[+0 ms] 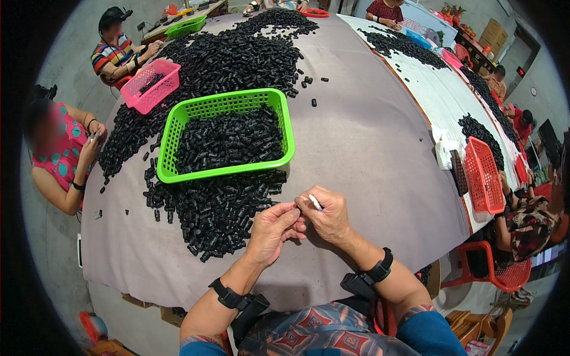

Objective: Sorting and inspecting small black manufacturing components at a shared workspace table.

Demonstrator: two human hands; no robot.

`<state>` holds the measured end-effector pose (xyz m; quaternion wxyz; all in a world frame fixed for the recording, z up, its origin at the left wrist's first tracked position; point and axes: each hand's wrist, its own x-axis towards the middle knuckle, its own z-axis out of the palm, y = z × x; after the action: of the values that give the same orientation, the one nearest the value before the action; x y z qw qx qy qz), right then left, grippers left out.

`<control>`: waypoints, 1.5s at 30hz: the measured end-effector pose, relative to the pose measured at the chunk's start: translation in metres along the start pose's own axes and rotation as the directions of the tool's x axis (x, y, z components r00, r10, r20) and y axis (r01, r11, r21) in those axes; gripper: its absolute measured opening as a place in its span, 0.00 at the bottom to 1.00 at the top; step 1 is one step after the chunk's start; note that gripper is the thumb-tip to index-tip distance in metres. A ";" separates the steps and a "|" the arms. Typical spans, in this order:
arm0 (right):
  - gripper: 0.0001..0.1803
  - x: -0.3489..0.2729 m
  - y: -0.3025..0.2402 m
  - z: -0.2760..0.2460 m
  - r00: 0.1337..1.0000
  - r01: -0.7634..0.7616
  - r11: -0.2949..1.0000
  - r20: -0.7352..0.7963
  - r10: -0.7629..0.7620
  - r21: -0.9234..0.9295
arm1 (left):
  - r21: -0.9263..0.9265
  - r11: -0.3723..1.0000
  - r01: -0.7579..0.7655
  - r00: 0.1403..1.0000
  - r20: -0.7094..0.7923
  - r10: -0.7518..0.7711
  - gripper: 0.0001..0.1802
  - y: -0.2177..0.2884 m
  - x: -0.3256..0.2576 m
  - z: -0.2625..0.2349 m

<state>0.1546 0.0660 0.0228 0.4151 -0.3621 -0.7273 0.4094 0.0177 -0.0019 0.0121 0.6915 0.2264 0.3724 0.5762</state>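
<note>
My left hand (272,230) and my right hand (326,215) meet over the grey table cloth (368,154), just in front of a heap of small black plastic parts (214,210). The right hand pinches a thin white tool (315,203) between thumb and fingers. The left hand's fingers are curled closed against the right hand, seemingly around a small black part that is mostly hidden. Both wrists wear black straps. A green basket (170,133) holding more black parts stands just beyond the heap.
A pink basket (138,94) and a wide spread of black parts (237,53) lie further back. A red basket (484,175) stands at the right by a white-covered table (442,95). Several people sit around the tables; red chairs (504,273) stand lower right.
</note>
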 end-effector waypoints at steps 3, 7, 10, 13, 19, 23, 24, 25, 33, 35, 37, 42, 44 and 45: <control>0.09 -0.003 0.002 0.001 0.997 -0.072 0.996 -0.005 0.072 0.060 | -0.007 1.000 0.013 1.000 -0.001 -0.013 0.11 0.000 -0.001 0.001; 0.07 -0.001 0.004 0.001 1.000 -0.010 0.995 0.021 0.008 0.095 | -0.063 0.998 0.001 0.999 0.037 0.001 0.11 -0.002 0.000 -0.005; 0.07 0.000 -0.001 0.001 0.992 0.118 0.992 0.049 -0.120 0.036 | -0.086 0.995 -0.040 0.999 0.029 0.043 0.11 -0.001 -0.002 -0.004; 0.07 0.000 -0.002 -0.002 0.992 0.074 0.997 0.098 -0.076 0.022 | -0.081 0.996 -0.043 0.998 0.044 0.047 0.13 -0.003 0.000 -0.007; 0.04 0.000 -0.008 0.001 0.980 -0.191 0.940 0.111 0.166 0.281 | -0.093 0.996 -0.018 0.998 0.050 0.022 0.12 0.000 0.003 -0.006; 0.07 0.000 0.000 0.000 0.985 -0.164 0.956 0.083 0.148 0.244 | -0.074 0.997 0.001 0.999 0.047 0.003 0.11 -0.003 0.003 -0.008; 0.07 0.000 0.000 0.000 0.988 -0.147 0.967 0.078 0.133 0.208 | -0.079 0.997 0.004 0.998 0.056 0.000 0.12 -0.003 0.004 -0.009; 0.07 0.001 0.000 0.000 0.990 -0.129 0.977 0.074 0.118 0.170 | -0.083 0.996 0.008 0.998 0.065 -0.002 0.12 -0.004 0.004 -0.010; 0.06 0.004 0.005 -0.003 0.993 -0.101 0.979 0.082 0.088 0.179 | -0.152 0.988 0.001 0.998 0.063 0.009 0.12 0.000 0.003 -0.006; 0.07 0.005 0.002 -0.004 0.995 0.010 0.994 0.101 -0.021 0.109 | -0.178 0.984 -0.003 0.997 0.075 0.016 0.12 0.001 0.003 -0.007; 0.07 0.005 -0.001 -0.005 0.989 -0.051 0.989 0.148 0.030 0.141 | -0.172 0.985 0.004 0.996 0.094 0.012 0.12 0.001 0.003 -0.007; 0.05 0.006 0.000 -0.005 0.988 -0.078 0.983 0.143 0.054 0.166 | -0.222 0.973 0.058 0.990 0.135 -0.028 0.11 0.002 0.003 -0.008; 0.04 0.006 0.000 -0.005 0.987 -0.101 0.979 0.140 0.077 0.178 | -0.231 0.970 0.075 0.988 0.152 -0.040 0.11 0.002 0.004 -0.008; 0.05 0.006 -0.001 -0.005 0.986 -0.124 0.973 0.138 0.098 0.194 | -0.227 0.971 0.080 0.987 0.157 -0.045 0.10 0.002 0.004 -0.008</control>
<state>0.1570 0.0721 0.0269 0.3790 -0.3314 -0.6855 0.5259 0.0106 0.0020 0.0076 0.7572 0.1750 0.2560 0.5749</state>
